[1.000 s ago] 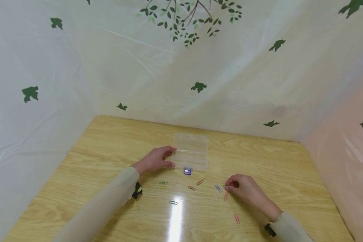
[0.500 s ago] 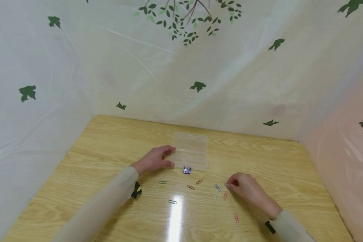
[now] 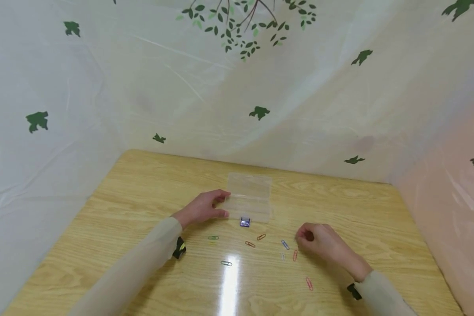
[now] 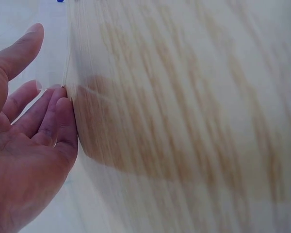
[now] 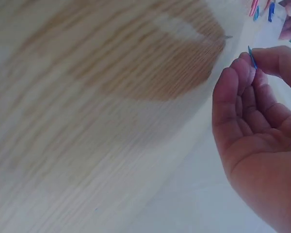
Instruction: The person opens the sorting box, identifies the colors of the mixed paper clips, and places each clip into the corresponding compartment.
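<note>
My right hand [image 3: 320, 241] pinches a small blue paper clip [image 5: 252, 57] between thumb and fingertips, just over the table. In the head view the fingers hide that clip. My left hand [image 3: 203, 207] rests at the left side of a clear plastic box [image 3: 256, 210], whose lid [image 3: 249, 183] lies folded back. Its thumb and fingers are loosely bent and spread apart, fingertips right at the box's edge. A blue label [image 3: 245, 222] marks the front of the box. Near the right hand lie a blue paper clip [image 3: 285, 244], a red paper clip [image 3: 295, 255] and a pale paper clip [image 3: 283, 256].
More paper clips are scattered over the wooden table [image 3: 174, 285]: green ones [image 3: 213, 238], a dark green one [image 3: 226, 263], orange-red ones [image 3: 250, 244] and a pinkish-red one [image 3: 309, 284]. A pale patterned sheet [image 3: 205, 109] hangs behind and at both sides.
My right hand has drawn slightly up and to the right, lifting the blue paper clip away from the others. The left hand stays at the box.
</note>
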A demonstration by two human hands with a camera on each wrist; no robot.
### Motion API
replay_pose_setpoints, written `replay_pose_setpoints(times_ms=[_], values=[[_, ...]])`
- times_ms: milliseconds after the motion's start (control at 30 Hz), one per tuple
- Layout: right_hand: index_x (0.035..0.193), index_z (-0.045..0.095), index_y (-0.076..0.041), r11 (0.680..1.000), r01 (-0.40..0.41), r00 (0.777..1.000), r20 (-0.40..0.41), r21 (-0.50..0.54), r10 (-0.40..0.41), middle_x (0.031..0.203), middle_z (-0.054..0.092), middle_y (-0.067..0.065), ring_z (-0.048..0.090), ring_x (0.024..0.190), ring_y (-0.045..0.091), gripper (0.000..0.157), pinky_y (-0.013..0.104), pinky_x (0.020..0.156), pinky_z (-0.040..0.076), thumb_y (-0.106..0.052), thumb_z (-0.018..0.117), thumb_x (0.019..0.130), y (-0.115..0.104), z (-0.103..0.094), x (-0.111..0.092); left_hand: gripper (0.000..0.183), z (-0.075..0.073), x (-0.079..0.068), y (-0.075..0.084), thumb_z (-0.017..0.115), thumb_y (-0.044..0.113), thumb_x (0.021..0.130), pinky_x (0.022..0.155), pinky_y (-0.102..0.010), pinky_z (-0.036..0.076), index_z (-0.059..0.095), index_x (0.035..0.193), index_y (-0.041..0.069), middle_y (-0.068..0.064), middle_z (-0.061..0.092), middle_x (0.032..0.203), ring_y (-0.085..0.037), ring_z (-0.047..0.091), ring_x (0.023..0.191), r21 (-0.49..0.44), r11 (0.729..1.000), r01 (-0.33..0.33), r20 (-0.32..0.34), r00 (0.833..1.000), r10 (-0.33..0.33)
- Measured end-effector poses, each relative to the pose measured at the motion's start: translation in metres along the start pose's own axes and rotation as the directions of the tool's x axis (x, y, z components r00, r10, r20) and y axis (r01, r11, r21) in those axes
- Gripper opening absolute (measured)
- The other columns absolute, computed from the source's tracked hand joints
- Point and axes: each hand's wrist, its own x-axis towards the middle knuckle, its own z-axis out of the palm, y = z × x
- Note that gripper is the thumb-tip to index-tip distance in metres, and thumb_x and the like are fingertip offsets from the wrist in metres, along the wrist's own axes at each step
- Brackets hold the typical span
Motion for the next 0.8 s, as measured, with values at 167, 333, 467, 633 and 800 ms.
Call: replay_pose_setpoints(times_ms=[167, 333, 467, 633, 800], values=[[0.099, 0.076, -0.014, 0.999, 0.047, 0.998, -0.048, 0.022, -0.046, 0.094, 0.073, -0.006, 0.061, 0.081, 0.004, 0.007, 0.025, 0.07, 0.054, -0.008, 0.071, 0.098, 0.002, -0.001, 0.002, 0.065, -0.001, -0.001, 0.001, 0.078, 0.026, 0.095, 0.113, -0.047, 0.044, 0.051, 0.152, 0.009, -0.012, 0.056, 0.149, -0.03, 0.053, 0.136, -0.001, 1.0, -0.009, 0.0, 1.0, 0.009], [0.099, 0.078, -0.013, 0.994, 0.102, 0.988, -0.122, 0.032, -0.097, 0.096, 0.075, -0.003, 0.059, 0.077, 0.003, 0.007, 0.023, 0.066, 0.053, -0.008, 0.073, 0.097, -0.002, -0.004, 0.005, 0.065, -0.002, -0.002, 0.001, 0.078, 0.026, 0.096, 0.113, -0.048, 0.044, 0.05, 0.152, 0.009, -0.012, 0.056, 0.149, -0.03, 0.052, 0.136, -0.009, 1.0, -0.021, -0.004, 1.0, 0.021], [0.099, 0.079, -0.012, 0.989, 0.142, 0.974, -0.186, 0.039, -0.133, 0.096, 0.076, 0.0, 0.064, 0.08, 0.004, 0.006, 0.023, 0.068, 0.056, -0.009, 0.075, 0.096, -0.006, -0.003, 0.006, 0.064, -0.001, -0.002, 0.0, 0.078, 0.027, 0.095, 0.113, -0.048, 0.044, 0.051, 0.151, 0.009, -0.013, 0.056, 0.148, -0.03, 0.053, 0.135, -0.006, 1.0, -0.021, -0.005, 1.0, 0.021], [0.099, 0.078, -0.013, 0.983, 0.178, 0.951, -0.267, 0.047, -0.159, 0.096, 0.075, -0.001, 0.069, 0.084, 0.008, 0.009, 0.025, 0.07, 0.058, -0.006, 0.076, 0.094, -0.011, -0.002, 0.009, 0.064, -0.001, -0.001, 0.0, 0.078, 0.028, 0.096, 0.113, -0.048, 0.044, 0.051, 0.151, 0.009, -0.012, 0.057, 0.148, -0.03, 0.053, 0.135, 0.001, 1.0, -0.013, -0.005, 1.0, 0.013], [0.1, 0.078, -0.011, 0.981, 0.191, 0.934, -0.315, 0.038, -0.169, 0.097, 0.075, -0.003, 0.071, 0.087, 0.012, 0.012, 0.028, 0.075, 0.06, -0.002, 0.076, 0.093, -0.016, -0.001, 0.014, 0.065, 0.0, -0.001, -0.001, 0.078, 0.028, 0.095, 0.113, -0.047, 0.044, 0.051, 0.151, 0.009, -0.012, 0.057, 0.147, -0.029, 0.053, 0.135, -0.005, 1.0, -0.016, -0.001, 1.0, 0.016]])
